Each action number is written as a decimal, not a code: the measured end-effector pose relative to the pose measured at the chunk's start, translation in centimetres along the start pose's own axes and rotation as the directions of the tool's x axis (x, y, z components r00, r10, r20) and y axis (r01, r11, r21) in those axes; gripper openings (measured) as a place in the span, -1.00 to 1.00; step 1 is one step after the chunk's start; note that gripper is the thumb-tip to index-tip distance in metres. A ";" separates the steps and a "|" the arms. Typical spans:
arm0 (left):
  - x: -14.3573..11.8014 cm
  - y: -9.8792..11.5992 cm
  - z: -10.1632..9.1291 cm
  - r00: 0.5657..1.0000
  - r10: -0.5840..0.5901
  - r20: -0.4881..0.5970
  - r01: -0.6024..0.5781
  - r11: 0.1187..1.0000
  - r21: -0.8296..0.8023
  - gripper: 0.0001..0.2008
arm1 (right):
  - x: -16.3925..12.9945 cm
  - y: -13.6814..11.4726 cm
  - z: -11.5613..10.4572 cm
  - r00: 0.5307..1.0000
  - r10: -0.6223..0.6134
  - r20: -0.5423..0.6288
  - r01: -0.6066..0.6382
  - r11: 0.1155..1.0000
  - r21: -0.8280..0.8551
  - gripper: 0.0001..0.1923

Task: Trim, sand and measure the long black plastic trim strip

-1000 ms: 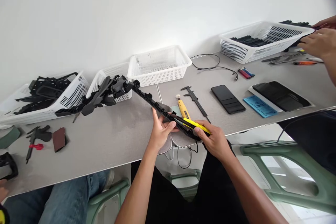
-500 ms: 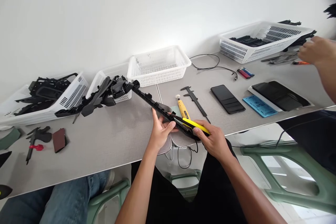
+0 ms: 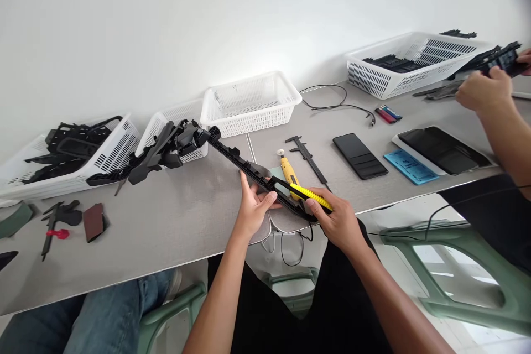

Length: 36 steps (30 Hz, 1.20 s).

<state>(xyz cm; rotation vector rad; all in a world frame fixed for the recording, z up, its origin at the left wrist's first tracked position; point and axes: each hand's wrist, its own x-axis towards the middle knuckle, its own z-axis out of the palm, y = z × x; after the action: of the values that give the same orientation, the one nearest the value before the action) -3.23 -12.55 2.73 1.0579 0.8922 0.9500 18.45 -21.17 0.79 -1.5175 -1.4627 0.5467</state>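
- Grey table (image 3: 174,221) against a white wall carries white baskets; the nearest one, the middle basket (image 3: 251,102), has not moved over the last second.
- Left hand (image 3: 252,207) stays wrapped around the long black plastic strip (image 3: 244,165), thumb on top; the strip runs diagonally from the table's near edge up toward a pile of black parts (image 3: 161,149), its angle unchanged.
- Right hand (image 3: 336,221) stays closed on the yellow utility knife (image 3: 310,194), laid along the strip's near end. The knife sits a touch further up the strip than a second ago, a very small shift.
- At far right a co-worker's hand (image 3: 483,91) has lifted from the far basket (image 3: 410,61) and now grips a black part (image 3: 500,58) in the air.
- Calipers (image 3: 307,157) and a phone (image 3: 359,156) lie undisturbed.
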 end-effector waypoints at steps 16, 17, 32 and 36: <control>0.0 0.1 0.1 1.000 0.009 0.001 -0.009 1.000 -0.003 0.45 | -0.1 0.1 0.0 1.000 -0.014 0.006 0.014 1.000 -0.003 -0.63; 0.0 0.0 0.1 1.000 0.008 0.000 -0.008 1.000 -0.004 0.45 | -0.1 0.1 0.0 1.000 -0.023 0.018 0.023 1.000 0.002 -0.62; 0.2 -0.4 -0.1 1.000 0.014 0.002 -0.014 1.000 0.017 0.43 | -0.1 0.1 0.1 1.000 -0.016 0.013 0.016 0.999 -0.031 -0.63; 0.2 -0.3 -0.1 1.000 0.011 -0.002 -0.011 1.000 0.011 0.44 | -0.2 0.1 0.1 0.999 -0.034 0.012 0.035 0.999 -0.026 -0.63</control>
<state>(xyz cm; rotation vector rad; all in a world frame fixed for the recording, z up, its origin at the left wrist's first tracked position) -3.17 -12.41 2.37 1.0723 0.8943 0.9565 18.37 -21.27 0.56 -1.5088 -1.5074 0.5186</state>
